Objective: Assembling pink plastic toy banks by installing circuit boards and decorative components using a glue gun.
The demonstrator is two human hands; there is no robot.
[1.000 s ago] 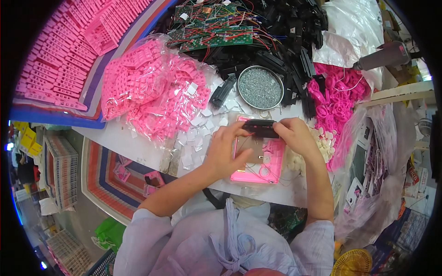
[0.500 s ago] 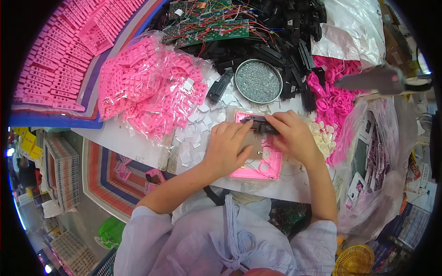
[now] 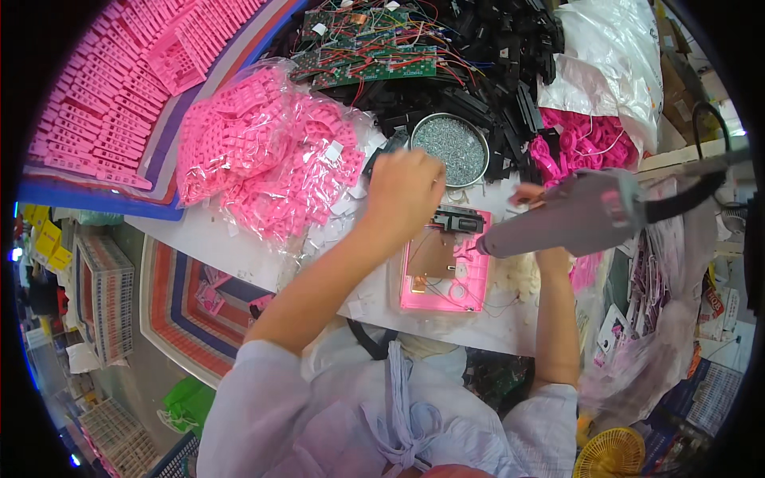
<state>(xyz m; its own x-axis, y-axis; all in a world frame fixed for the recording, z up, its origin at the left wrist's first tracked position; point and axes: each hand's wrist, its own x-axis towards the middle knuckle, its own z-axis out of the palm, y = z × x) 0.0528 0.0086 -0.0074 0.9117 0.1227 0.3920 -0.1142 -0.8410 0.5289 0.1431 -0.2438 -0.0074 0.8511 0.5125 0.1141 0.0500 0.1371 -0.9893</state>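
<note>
An open pink plastic case [image 3: 476,299] lies on the white table before me. Inside it are a brown board [image 3: 430,255], thin wires and a black part [image 3: 460,219] along its far end. My left hand [image 3: 406,187] is raised over the far left of the case, beside the round tin of small silver screws [image 3: 450,147]. Its fingers are curled together; whatever they pinch is hidden. My right hand [image 3: 527,194] is wrapped about a grey electric screwdriver [image 3: 570,215], which covers most of the hand. The tool's tip points left, over the case's right edge.
Bagged pink parts [image 3: 263,151] lie left of the tin. Green circuit boards [image 3: 374,64] with wires and a heap of black parts [image 3: 510,56] fill the back. Pink pieces [image 3: 586,147] sit at right, by a white bag [image 3: 606,72]. A lined basket [image 3: 171,303] stands lower left.
Both hands have let go of the black part in the case. My left hand has moved up toward the screw tin. My right hand has taken the screwdriver and brought it down leftward.
</note>
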